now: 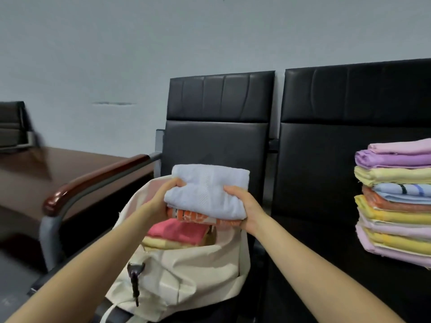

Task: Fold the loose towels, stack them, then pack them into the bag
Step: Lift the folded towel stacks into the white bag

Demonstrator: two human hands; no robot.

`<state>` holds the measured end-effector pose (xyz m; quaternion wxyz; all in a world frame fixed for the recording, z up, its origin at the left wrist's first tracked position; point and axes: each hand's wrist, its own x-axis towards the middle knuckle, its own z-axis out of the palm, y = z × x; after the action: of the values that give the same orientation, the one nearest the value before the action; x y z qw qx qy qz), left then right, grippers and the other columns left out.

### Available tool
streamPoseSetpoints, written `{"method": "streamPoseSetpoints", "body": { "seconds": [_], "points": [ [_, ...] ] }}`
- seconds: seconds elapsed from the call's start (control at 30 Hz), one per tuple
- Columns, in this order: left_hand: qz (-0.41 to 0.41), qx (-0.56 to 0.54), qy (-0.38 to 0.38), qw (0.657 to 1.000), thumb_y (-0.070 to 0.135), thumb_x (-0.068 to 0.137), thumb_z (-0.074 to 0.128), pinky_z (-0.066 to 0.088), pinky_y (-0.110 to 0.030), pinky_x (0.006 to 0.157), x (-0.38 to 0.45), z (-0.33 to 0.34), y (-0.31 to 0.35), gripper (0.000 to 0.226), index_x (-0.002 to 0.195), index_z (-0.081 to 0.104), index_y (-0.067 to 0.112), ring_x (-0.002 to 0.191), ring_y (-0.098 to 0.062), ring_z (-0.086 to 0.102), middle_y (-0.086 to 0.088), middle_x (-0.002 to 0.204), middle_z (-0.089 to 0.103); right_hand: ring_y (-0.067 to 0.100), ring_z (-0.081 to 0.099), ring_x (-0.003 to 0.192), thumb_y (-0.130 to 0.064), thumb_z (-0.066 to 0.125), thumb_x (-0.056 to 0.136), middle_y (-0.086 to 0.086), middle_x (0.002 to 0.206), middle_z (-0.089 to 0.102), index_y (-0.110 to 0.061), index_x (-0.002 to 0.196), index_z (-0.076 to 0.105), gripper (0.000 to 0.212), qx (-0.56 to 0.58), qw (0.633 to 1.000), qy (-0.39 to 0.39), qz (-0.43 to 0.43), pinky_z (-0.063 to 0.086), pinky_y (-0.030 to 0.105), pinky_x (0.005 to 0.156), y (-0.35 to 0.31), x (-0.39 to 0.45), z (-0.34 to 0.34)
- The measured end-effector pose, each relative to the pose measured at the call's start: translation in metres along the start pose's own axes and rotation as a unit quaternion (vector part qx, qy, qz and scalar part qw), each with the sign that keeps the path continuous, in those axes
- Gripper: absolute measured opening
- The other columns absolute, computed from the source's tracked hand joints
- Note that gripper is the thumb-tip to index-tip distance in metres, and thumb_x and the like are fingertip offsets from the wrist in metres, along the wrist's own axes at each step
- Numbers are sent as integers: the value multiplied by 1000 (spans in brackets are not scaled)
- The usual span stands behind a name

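Two hands are gripping a small bundle of folded towels just above the open mouth of the bag point(186, 266). The left hand point(163, 201) is curling its fingers round the bundle's left end, and the right hand point(245, 208) is clamping the right end, thumb on top. The bundle is made up of a pale blue towel point(207, 192) lying on an orange patterned towel point(205, 217). Inside the bag, directly below the bundle, a pink towel point(179, 231) is resting on a yellow towel point(161, 244). The bag is sitting on the seat of a black chair point(217, 127), its cream cloth sagging open, with a dark clip point(134, 272) hanging on its front. Right of the bag, on a second black chair point(349, 108), a tall stack point(396, 201) of folded purple, yellow, blue and orange towels is standing well apart. Left of the bag, beyond the chair's armrest point(98, 178), a brown desk point(58, 166) is showing.
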<state>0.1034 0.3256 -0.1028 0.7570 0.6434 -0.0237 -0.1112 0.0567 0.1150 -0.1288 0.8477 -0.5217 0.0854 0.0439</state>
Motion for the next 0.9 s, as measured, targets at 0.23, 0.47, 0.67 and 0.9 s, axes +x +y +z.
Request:
{"method": "streamPoseSetpoints", "body": {
  "seconds": [0.23, 0.47, 0.67, 0.9],
  "points": [
    [84, 251, 38, 964, 43, 99, 47, 50, -44, 95, 70, -43, -6, 39, 117, 65, 14, 102, -24, 63, -11, 120, 66, 35, 70, 93, -32, 80, 68, 18, 104, 72, -11, 116, 66, 55, -6, 997, 77, 29, 59, 44, 69, 21, 52, 11],
    [155, 350, 123, 916, 33, 105, 32, 32, -24, 100, 110, -57, -3, 46, 124, 63, 5, 121, -19, 53, -6, 127, 62, 36, 69, 95, -39, 80, 45, 21, 109, 68, -8, 117, 64, 80, -52, 991, 99, 74, 56, 49, 86, 19, 91, 30],
    [164, 331, 70, 927, 45, 101, 32, 45, -36, 90, 115, -59, 35, 50, 90, 76, 25, 93, -12, 68, 4, 91, 75, 33, 67, 92, -30, 72, 75, 21, 105, 67, 5, 115, 63, 54, -23, 998, 27, 42, 55, 42, 81, -8, 121, 78],
    [222, 501, 99, 831, 45, 91, 49, 42, -35, 101, 140, -51, 11, 45, 112, 68, 11, 115, -22, 59, -8, 118, 67, 32, 63, 101, -35, 68, 84, 12, 110, 65, -9, 123, 56, 49, -54, 971, 228, -53, 52, 43, 91, 34, 135, 73]
  ]
}}
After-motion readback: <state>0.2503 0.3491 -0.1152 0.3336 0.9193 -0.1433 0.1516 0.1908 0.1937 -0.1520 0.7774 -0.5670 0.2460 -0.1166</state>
